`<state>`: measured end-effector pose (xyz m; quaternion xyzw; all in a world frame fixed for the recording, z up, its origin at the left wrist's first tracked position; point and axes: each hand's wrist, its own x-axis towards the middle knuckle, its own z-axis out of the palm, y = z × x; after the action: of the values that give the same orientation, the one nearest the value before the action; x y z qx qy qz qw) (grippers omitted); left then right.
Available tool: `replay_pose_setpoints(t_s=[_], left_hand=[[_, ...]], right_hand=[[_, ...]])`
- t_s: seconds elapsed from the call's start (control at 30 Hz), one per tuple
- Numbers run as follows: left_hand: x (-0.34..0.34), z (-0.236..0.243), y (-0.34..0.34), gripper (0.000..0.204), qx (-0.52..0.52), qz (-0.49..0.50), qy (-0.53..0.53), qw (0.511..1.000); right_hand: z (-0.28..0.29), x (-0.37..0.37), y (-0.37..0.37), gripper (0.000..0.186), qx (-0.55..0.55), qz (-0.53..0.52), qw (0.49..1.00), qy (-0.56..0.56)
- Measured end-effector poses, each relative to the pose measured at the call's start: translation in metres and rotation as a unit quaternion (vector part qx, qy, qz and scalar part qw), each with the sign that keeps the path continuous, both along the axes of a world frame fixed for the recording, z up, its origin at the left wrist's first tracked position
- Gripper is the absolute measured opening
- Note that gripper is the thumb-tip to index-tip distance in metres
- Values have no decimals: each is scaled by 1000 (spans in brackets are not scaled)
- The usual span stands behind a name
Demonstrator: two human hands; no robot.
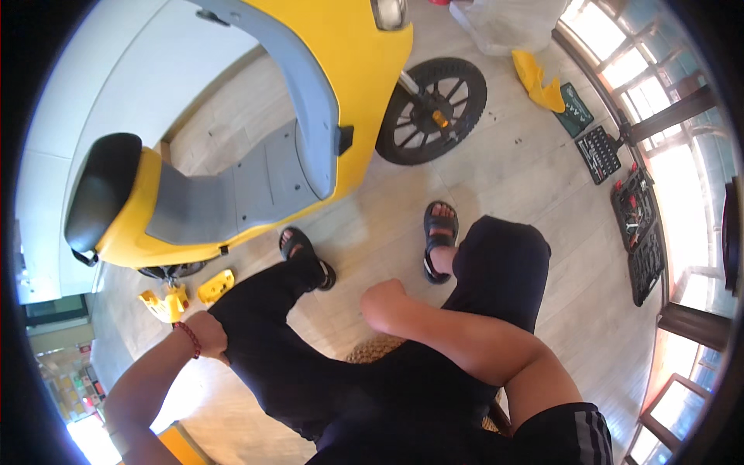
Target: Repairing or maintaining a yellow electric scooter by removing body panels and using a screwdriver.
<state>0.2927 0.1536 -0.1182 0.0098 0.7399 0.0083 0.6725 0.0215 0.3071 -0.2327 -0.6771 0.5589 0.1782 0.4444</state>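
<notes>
My left hand (pixel 208 335), a dark red bead bracelet at its wrist, rests against my left thigh in black trousers; its fingers are turned out of sight. Between my knees, my right hand (pixel 383 304) is curled into a loose fist, with no object showing in it. Neither hand touches the yellow and grey scooter (pixel 248 182) that stands in front of me to the left. Its black seat (pixel 105 190) is at the far left, and the spoked front wheel (pixel 432 111) is ahead. Yellow plastic parts (pixel 215 287) lie on the floor beyond my left hand.
To the right, an open tool case (pixel 639 225) lies along the windows, with a black socket tray (pixel 597 155) and a green case (pixel 573 110) beyond it. A curved yellow panel (pixel 537 82) and clear plastic sheeting (pixel 504 23) are farther off. I sit on a woven seat (pixel 374 348).
</notes>
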Motion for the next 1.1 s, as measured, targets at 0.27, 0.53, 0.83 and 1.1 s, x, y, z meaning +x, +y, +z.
replay_pose_setpoints(t_s=[0.27,0.53,0.83,1.1], left_hand=[[12,1,0,60,31,10,28,999],[12,2,4,58,39,23,39,998],[25,-8,1,51,42,36,62,997],[17,3,7,49,34,56,60,996]], right_hand=[[2,-1,-1,31,-11,19,1000,4],[1,-2,-3,33,9,31,999,8],[-3,-1,-2,26,-47,14,999,13],[0,-3,-7,26,-8,30,999,15]])
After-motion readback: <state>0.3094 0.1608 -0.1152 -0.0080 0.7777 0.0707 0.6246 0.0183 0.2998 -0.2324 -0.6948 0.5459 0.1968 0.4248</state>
